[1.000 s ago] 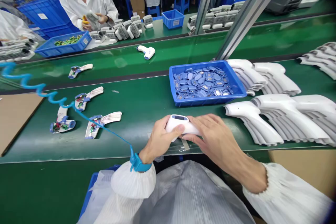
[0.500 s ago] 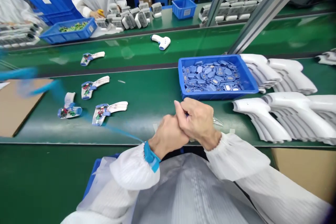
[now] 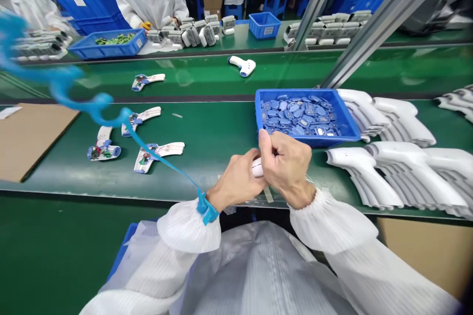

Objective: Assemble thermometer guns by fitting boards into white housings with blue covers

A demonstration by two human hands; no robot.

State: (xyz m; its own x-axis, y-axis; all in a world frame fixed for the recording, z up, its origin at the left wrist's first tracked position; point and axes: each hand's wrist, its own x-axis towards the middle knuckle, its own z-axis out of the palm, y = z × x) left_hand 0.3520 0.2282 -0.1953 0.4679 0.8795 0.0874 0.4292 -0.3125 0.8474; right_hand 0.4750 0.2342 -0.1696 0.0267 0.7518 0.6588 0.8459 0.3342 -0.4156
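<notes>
White casing [image 3: 257,168] gripped by left fingers [image 3: 249,157] and right fingers [image 3: 265,148], near bench edge [image 3: 111,196]; blue tray [image 3: 332,141] close ahead, room leftward.

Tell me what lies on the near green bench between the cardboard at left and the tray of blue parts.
Three opened shells and a small pale strip; the blue cord passes in front of two shells. The head view shows this.

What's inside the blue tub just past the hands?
The blue tub holds lots of small blue pieces in a jumbled heap. They cover its bottom, so I can't see what lies underneath. The right hand hides part of its front wall.
</notes>
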